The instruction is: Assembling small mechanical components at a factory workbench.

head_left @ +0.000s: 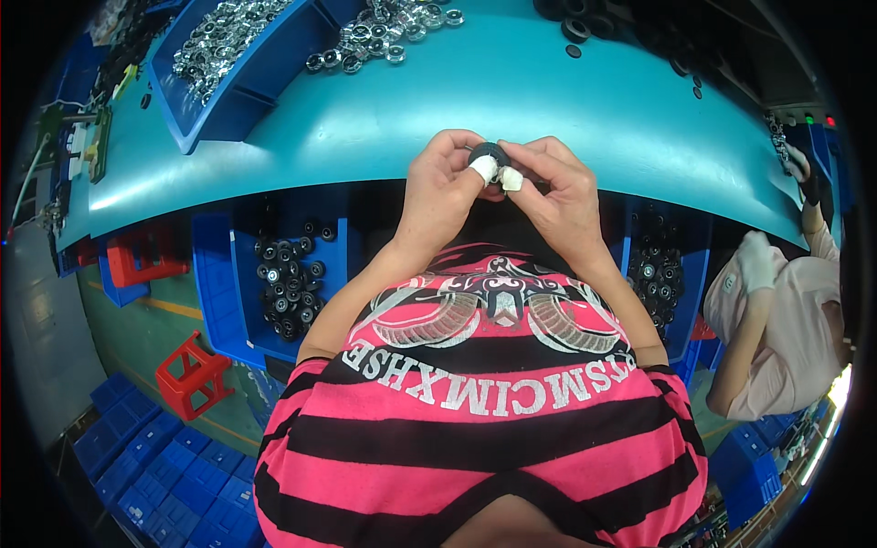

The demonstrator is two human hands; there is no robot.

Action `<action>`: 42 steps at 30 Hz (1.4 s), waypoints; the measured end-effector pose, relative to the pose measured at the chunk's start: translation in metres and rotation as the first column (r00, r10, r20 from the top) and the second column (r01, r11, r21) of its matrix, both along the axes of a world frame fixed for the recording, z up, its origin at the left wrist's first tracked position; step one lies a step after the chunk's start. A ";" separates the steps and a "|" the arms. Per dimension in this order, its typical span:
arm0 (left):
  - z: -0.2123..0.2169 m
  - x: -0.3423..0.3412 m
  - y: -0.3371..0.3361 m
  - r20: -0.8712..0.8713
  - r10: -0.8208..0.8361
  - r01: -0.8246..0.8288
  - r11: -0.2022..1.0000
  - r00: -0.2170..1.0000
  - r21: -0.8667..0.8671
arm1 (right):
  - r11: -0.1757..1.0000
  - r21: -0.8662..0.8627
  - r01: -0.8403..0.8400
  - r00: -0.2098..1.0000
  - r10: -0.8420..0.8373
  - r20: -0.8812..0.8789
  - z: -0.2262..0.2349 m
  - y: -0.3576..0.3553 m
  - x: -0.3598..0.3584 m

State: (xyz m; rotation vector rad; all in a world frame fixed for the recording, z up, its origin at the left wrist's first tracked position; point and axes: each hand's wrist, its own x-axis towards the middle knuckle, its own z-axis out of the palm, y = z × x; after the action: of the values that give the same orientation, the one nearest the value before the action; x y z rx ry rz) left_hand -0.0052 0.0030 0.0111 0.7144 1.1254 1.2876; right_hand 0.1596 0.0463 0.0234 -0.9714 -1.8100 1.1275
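Just over the table's near edge, both my hands hold a small black toy tyre. My left hand grips it from the left, fingers curled and thumb pressed against its near side. From the right, my right hand pinches it between thumb and fingers. White wrapping covers the tip of the left thumb, and the right thumb has a similar white wrapping. The thumbs hide the tyre's middle, so whether a hub sits inside it cannot be made out.
On the turquoise table are a blue bin of chrome hubs, loose hubs and black tyres. Blue bins of finished-looking wheels and more wheels flank me below the edge. A co-worker works at right; red stools stand left.
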 end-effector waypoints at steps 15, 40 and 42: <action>0.004 0.000 0.001 -0.011 -0.137 0.137 0.988 0.991 0.073 | 0.889 -0.442 -0.122 0.952 -0.021 -0.305 -0.015 0.022 0.012; -0.001 0.001 -0.003 0.002 -0.125 0.123 0.981 0.992 0.149 | 0.823 -0.543 -0.167 0.929 -0.054 -0.367 -0.018 0.019 0.008; -0.005 0.001 -0.003 -0.009 -0.113 0.113 0.984 0.994 0.139 | 0.797 -0.574 -0.188 0.924 -0.056 -0.380 -0.018 0.020 0.007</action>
State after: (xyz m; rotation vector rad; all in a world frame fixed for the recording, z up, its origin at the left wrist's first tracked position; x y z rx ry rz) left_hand -0.0039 0.0003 0.0059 0.8708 0.9885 1.2771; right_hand 0.1666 0.0659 0.0057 -0.9455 -1.1833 1.8657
